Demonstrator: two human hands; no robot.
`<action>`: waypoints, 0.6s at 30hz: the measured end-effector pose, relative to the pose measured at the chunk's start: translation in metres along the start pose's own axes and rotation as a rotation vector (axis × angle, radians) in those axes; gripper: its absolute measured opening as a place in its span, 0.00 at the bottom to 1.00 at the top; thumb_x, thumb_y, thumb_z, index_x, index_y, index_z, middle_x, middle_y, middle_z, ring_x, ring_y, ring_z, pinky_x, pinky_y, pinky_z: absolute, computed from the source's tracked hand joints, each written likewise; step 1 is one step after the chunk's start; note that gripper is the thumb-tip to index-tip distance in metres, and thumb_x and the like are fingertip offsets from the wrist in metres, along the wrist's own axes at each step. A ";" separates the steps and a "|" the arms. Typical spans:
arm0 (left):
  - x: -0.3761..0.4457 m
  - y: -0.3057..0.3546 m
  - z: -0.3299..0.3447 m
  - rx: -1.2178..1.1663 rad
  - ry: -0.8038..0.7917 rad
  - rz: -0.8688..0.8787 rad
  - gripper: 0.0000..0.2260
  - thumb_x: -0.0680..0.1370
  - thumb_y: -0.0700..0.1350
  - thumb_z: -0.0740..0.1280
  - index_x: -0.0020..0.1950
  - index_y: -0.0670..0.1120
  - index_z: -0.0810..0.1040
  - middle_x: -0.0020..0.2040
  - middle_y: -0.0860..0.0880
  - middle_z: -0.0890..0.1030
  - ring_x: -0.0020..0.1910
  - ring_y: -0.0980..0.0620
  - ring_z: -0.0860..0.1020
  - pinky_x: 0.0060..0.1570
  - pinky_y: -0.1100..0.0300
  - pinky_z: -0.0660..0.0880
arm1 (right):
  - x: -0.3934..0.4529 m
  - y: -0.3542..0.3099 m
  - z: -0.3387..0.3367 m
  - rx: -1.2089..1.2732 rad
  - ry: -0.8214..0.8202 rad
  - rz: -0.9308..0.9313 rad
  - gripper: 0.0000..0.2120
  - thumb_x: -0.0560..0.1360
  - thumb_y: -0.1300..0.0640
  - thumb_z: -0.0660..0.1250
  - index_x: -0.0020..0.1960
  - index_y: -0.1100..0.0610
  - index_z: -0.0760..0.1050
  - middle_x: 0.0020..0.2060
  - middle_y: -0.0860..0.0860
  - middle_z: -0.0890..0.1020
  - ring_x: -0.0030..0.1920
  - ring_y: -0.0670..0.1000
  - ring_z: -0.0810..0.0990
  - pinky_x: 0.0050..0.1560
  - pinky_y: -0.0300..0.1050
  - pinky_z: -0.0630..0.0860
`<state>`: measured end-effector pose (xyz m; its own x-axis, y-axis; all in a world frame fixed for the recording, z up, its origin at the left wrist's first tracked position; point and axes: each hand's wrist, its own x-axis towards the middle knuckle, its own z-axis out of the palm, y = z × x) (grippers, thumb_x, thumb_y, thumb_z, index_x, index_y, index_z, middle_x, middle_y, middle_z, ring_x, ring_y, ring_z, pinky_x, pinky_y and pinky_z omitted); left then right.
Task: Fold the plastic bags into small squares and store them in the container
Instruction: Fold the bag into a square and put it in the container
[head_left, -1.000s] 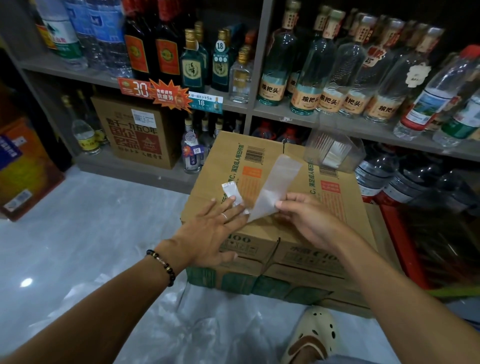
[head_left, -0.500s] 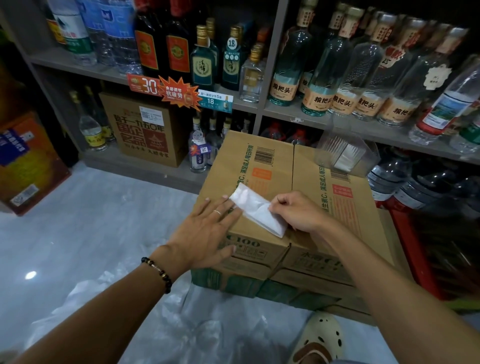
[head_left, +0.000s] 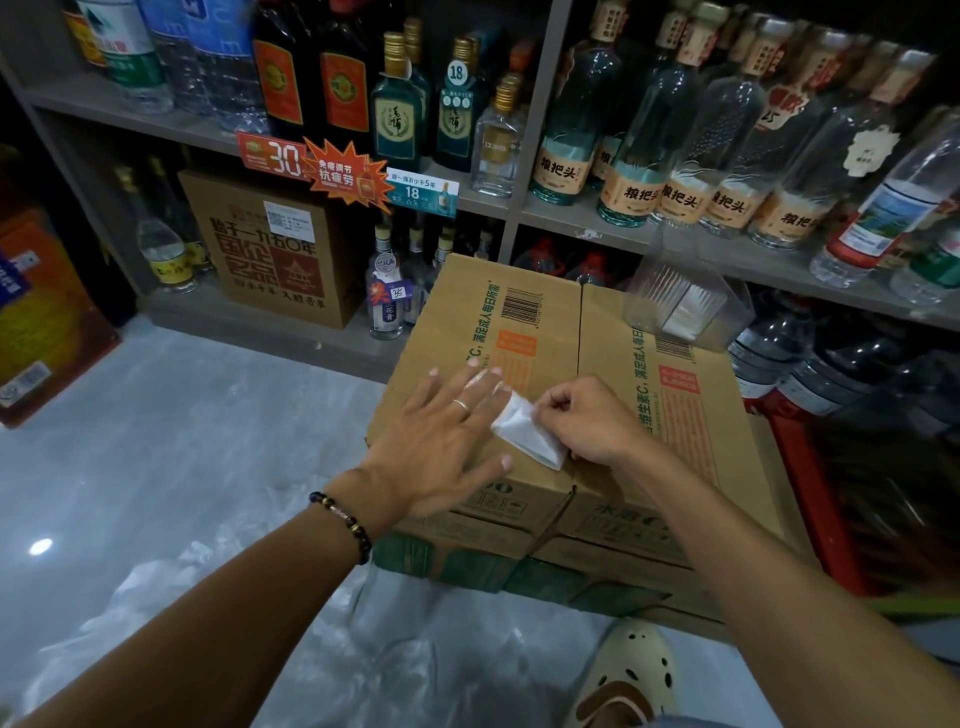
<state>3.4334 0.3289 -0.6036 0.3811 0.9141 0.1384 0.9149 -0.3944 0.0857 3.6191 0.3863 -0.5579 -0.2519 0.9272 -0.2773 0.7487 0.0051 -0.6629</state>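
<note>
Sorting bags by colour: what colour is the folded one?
Translucent white folded bag, clearest in the head view.

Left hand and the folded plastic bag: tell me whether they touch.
Touching. The head view shows the left hand lying flat on the cardboard box, its straight fingers overlapping the folded plastic bag's left end.

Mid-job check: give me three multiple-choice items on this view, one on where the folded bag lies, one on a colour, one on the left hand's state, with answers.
1. The folded bag lies:
A. on the cardboard box
B. in the clear container
C. on the floor

2. The bracelet beads are mostly:
A. white
B. dark
C. red

3. The left hand:
A. pinches the bag
B. makes a fist
C. lies flat, fingers spread

Answers: 1 A, it rests on the box top between both hands. 2 B, the beads look dark. 3 C, its straight fingers press the bag's edge while the right hand pinches it.
</note>
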 end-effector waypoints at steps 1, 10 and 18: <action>0.004 0.002 0.001 0.010 -0.052 -0.014 0.34 0.80 0.65 0.45 0.80 0.47 0.48 0.81 0.47 0.49 0.79 0.49 0.42 0.77 0.46 0.43 | 0.000 0.001 0.000 0.009 -0.002 -0.001 0.09 0.79 0.58 0.66 0.42 0.51 0.81 0.41 0.49 0.83 0.42 0.48 0.80 0.38 0.40 0.73; 0.004 -0.003 0.008 0.074 0.210 -0.243 0.28 0.76 0.61 0.54 0.62 0.40 0.77 0.61 0.41 0.78 0.62 0.43 0.75 0.61 0.47 0.70 | 0.000 0.007 0.000 0.015 0.064 -0.038 0.08 0.78 0.60 0.67 0.57 0.53 0.78 0.34 0.47 0.78 0.34 0.44 0.75 0.33 0.37 0.67; 0.016 0.003 0.006 -0.004 -0.142 0.076 0.34 0.77 0.66 0.37 0.80 0.53 0.53 0.80 0.49 0.54 0.79 0.49 0.46 0.76 0.47 0.43 | 0.005 0.010 0.000 0.034 0.057 -0.049 0.07 0.77 0.59 0.70 0.54 0.52 0.77 0.33 0.47 0.78 0.33 0.44 0.75 0.36 0.39 0.69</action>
<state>3.4430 0.3424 -0.6067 0.4646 0.8855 0.0041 0.8822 -0.4632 0.0846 3.6252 0.3910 -0.5656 -0.2514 0.9460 -0.2047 0.7147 0.0388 -0.6984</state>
